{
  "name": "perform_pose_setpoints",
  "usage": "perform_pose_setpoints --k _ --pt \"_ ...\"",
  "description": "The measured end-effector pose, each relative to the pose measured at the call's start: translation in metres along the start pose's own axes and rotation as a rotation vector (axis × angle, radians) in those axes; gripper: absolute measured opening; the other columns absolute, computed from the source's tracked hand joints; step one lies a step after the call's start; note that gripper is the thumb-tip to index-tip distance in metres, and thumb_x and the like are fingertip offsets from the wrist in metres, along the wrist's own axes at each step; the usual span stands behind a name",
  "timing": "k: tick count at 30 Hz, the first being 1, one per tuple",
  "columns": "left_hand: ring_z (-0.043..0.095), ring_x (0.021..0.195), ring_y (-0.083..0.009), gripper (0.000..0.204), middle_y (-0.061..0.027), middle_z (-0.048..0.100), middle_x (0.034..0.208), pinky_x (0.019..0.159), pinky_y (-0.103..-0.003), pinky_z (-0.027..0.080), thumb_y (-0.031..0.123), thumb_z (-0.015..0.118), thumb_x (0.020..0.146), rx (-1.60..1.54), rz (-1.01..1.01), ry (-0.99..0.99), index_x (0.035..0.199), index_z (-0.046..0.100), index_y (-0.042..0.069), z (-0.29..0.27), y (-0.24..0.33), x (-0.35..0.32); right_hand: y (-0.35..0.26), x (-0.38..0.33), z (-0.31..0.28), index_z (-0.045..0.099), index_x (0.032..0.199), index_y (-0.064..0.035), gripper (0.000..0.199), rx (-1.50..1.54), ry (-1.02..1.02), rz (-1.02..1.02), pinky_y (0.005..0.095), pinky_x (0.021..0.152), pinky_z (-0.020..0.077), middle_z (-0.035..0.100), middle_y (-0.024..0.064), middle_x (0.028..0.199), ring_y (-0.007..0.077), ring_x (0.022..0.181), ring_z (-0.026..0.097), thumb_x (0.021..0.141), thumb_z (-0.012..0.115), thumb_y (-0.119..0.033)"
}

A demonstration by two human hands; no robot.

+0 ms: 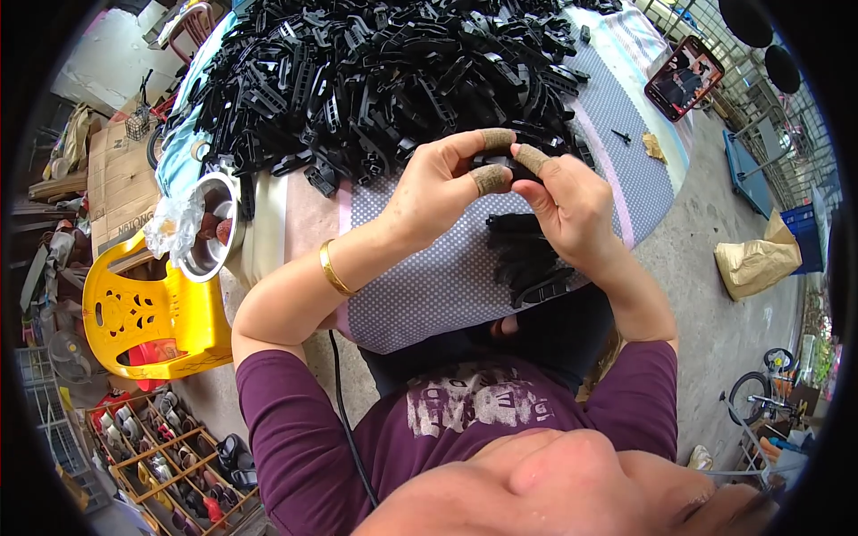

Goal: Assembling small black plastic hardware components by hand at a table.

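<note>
My left hand point(440, 186) and my right hand point(572, 204) meet above the table, fingers pinched around a black plastic part point(507, 168) that they mostly hide. Tan tape wraps the thumb and a finger of my left hand, and a finger of my right. Just below my hands, a small stack of similar black plastic parts point(527, 255) lies on the dotted cloth point(407, 290). Beyond them a large heap of black plastic parts point(375, 80) covers the far side of the table.
A metal bowl point(234, 219) with reddish round items and a plastic bag stands at the table's left edge, by a yellow chair point(147, 308). At far right a phone point(685, 79) stands propped up. A black cable point(344, 402) hangs beside my body.
</note>
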State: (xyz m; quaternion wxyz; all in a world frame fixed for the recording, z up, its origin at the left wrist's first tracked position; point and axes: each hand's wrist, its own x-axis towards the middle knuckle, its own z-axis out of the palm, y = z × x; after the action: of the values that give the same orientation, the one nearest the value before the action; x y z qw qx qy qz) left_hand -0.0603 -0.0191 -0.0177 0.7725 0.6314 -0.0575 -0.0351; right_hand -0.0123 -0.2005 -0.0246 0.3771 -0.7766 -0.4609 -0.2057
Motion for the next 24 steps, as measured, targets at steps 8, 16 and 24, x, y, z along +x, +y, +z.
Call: perform_pose_setpoints --k 8,16,24 --pt "0.056 0.103 -0.0121 0.041 -0.0098 0.061 0.111 0.089 -0.026 0.047 -0.007 0.06 0.081 0.37 0.237 -0.089 0.121 0.051 -0.004 0.009 0.011 -0.006 0.01 0.004 -0.023 0.055 0.112 0.0018 0.053 0.356 -0.324 0.243 0.0291 0.085 0.044 0.06 0.0103 0.101 0.0187 0.095 0.057 0.067 0.075 -0.018" --pt "0.061 0.095 -0.0146 0.039 -0.0134 0.064 0.106 0.079 -0.025 0.051 -0.006 0.063 0.079 0.65 0.375 -0.052 0.117 0.055 -0.004 0.008 0.003 -0.009 0.007 -0.004 -0.026 0.063 0.091 0.0017 0.03 0.392 -0.263 0.271 0.0276 0.069 0.0463 0.063 0.0069 0.078 0.0171 0.073 0.06 0.074 0.073 -0.02" --pt "0.06 0.095 -0.0222 0.035 -0.014 0.064 0.098 0.081 -0.033 0.048 0.011 0.065 0.081 0.76 0.273 -0.165 0.114 0.057 -0.001 0.008 -0.014 -0.006 0.034 0.001 -0.043 0.064 0.095 0.0011 0.039 0.431 -0.303 0.4 0.029 0.068 0.0467 0.063 0.0111 0.087 0.0196 0.08 0.059 0.07 0.076 -0.027"
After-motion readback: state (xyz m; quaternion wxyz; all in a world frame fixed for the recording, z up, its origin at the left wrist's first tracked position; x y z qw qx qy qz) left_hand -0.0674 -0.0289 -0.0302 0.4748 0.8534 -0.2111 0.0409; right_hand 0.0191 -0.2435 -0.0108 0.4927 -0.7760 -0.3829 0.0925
